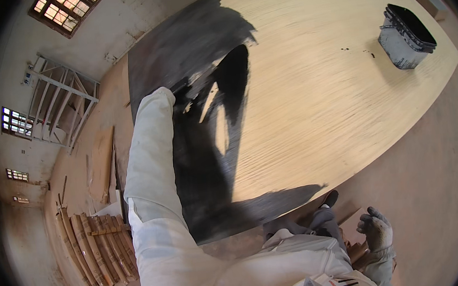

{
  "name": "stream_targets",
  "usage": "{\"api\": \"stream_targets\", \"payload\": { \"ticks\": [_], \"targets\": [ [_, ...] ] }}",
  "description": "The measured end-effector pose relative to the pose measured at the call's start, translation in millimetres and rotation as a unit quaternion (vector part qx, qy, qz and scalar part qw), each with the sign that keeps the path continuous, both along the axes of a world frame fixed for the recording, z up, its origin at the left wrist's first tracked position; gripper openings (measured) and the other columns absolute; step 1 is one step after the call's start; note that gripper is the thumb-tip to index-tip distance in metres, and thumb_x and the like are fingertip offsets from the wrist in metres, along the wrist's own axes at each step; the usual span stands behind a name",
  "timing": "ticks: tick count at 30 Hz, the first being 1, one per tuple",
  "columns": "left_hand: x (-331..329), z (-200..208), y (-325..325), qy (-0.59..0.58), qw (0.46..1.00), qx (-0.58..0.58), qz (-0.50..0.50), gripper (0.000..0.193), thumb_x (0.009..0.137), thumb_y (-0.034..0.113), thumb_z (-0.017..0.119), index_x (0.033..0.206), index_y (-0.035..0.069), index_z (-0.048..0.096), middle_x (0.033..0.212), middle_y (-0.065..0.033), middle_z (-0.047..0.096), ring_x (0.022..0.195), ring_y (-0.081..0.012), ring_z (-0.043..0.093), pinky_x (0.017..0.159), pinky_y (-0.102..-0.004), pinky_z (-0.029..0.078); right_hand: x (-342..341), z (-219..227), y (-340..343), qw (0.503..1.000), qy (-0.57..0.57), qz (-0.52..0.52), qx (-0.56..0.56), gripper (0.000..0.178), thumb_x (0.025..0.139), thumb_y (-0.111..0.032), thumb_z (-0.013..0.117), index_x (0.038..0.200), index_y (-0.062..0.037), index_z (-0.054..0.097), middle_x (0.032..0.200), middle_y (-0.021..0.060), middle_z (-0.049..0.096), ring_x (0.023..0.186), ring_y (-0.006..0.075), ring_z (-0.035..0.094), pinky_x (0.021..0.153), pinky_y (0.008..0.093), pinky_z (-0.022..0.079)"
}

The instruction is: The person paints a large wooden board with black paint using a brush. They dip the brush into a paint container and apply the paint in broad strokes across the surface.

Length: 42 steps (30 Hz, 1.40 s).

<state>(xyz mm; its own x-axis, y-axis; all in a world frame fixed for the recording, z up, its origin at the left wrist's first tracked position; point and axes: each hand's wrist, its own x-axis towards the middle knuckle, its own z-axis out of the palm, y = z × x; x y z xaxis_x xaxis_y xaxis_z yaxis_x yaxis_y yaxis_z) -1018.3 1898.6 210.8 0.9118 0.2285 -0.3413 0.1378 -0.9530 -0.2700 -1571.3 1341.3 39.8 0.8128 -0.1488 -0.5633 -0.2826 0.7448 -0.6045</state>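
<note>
Painting one board (313, 96), one bucket (406, 37), two hands (377, 232)

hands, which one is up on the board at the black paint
The left hand, at the end of the outstretched white sleeve, reaching over the painted part of the plywood board. The gloved right hand hangs low, off the board.

The large pale wooden panel (313, 96) shows fine tan grain, with streaky black paint across its left part and lower edge. The grey square bucket (405, 38) at upper right has a black inside. White sleeves (154, 167); a grey-white knit glove (377, 231) at lower right.
</note>
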Motion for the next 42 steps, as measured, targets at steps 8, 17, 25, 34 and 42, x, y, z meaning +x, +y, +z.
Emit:
{"api": "stream_targets", "payload": {
  "ticks": [8, 17, 25, 34, 42],
  "targets": [
    [-21, -14, -44, 0.002, 0.999, 0.022, 0.041, 0.047, 0.101, 0.022, 0.055, 0.147, 0.016, 0.064, 0.147, -0.0143, 0.065, 0.138, -0.0327, 0.061, 0.116, -0.0445, 0.048, 54, -2, -147, 0.997, -0.004, -0.053, -0.063, 0.058, 0.096, -0.013, 0.068, 0.146, 0.0085, 0.049, 0.107, 0.0206, 0.065, 0.087, 0.0313, 0.066, 0.074, 0.043, 0.055],
    [17, -17, -104, -0.004, 0.998, 0.022, 0.058, 0.047, 0.102, 0.022, 0.054, 0.147, 0.015, 0.065, 0.147, -0.0146, 0.065, 0.138, -0.0327, 0.061, 0.116, -0.0445, 0.048, 143, -2, -239, 0.957, 0.04, -0.034, -0.285, 0.063, 0.101, -0.019, 0.065, 0.159, -0.0007, 0.045, 0.129, 0.0144, 0.063, 0.103, 0.0253, 0.066, 0.086, 0.0407, 0.054],
    [87, -10, -145, -0.011, 0.997, 0.006, 0.071, 0.047, 0.102, 0.022, 0.054, 0.147, 0.015, 0.065, 0.147, -0.0148, 0.065, 0.138, -0.0327, 0.061, 0.116, -0.0444, 0.048, 259, -7, -249, 0.886, 0.072, -0.096, -0.449, 0.064, 0.108, -0.016, 0.056, 0.166, -0.0026, 0.034, 0.162, 0.0173, 0.047, 0.143, 0.0278, 0.051, 0.119, 0.0382, 0.039],
    [71, 2, -154, 0.007, 0.992, 0.004, 0.127, 0.047, 0.102, 0.022, 0.053, 0.147, 0.014, 0.065, 0.147, -0.015, 0.065, 0.139, -0.0327, 0.06, 0.117, -0.0443, 0.047, 302, -30, -280, 0.862, 0.075, -0.141, -0.481, 0.073, 0.11, -0.023, 0.057, 0.168, 0.0021, 0.022, 0.17, 0.0192, 0.035, 0.149, 0.0276, 0.045, 0.124, 0.0377, 0.035],
    [33, -22, -236, 0.017, 0.99, -0.025, 0.141, 0.047, 0.102, 0.022, 0.053, 0.146, 0.014, 0.065, 0.147, -0.0152, 0.065, 0.139, -0.0327, 0.06, 0.117, -0.0443, 0.047, 322, -24, -332, 0.827, 0.077, -0.135, -0.54, 0.08, 0.111, -0.028, 0.055, 0.168, 0.0062, 0.011, 0.174, 0.023, 0.025, 0.152, 0.0298, 0.04, 0.124, 0.0396, 0.037]
  ]
}}
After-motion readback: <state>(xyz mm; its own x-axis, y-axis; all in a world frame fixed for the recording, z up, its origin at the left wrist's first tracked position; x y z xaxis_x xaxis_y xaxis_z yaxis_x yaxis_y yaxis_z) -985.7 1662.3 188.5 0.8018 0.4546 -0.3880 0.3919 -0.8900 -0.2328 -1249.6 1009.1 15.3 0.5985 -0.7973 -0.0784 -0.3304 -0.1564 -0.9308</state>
